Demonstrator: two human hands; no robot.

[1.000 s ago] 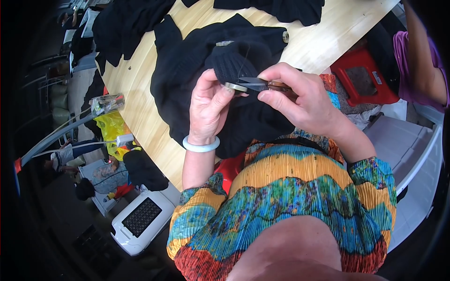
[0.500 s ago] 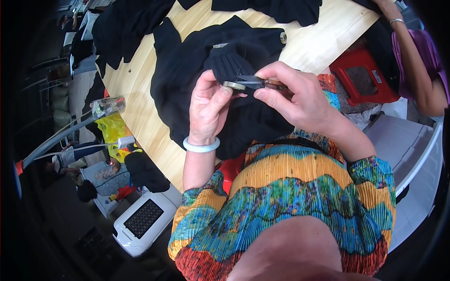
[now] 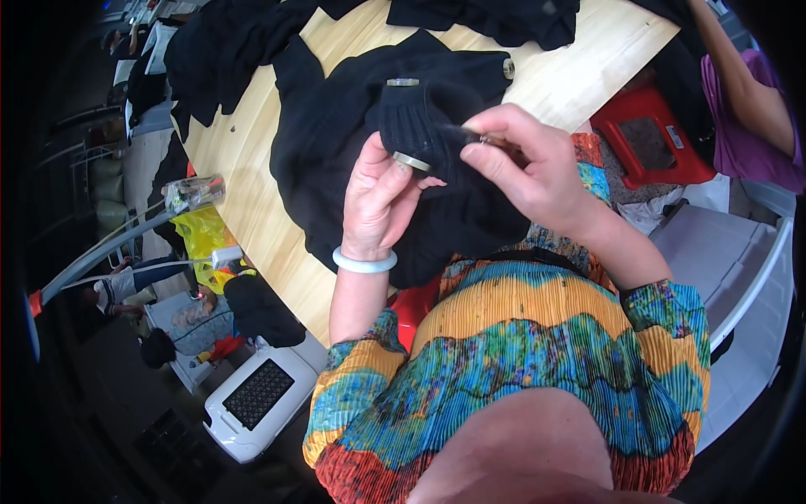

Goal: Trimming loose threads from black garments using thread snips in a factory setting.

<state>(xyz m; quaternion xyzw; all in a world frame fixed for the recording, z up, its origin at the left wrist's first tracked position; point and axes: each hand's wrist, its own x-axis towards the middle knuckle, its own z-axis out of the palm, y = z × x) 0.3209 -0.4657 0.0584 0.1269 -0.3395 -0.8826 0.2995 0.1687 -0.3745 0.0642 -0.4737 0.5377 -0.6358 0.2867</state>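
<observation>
The button sits on the garment, mid-worktop, pinched between the left hand's thumb and fingers. Towards two o'clock, the right hand grips snips, their blades too blurred to read. With the tip so near, a slip could nick the knit or left fingertips; dark on dark could hide it. Another button lies at twelve, a red stool at three.

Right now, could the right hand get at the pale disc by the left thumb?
Probably yes: the pale disc lies mostly exposed, close to the right hand, though that hand grips a tool.
</observation>
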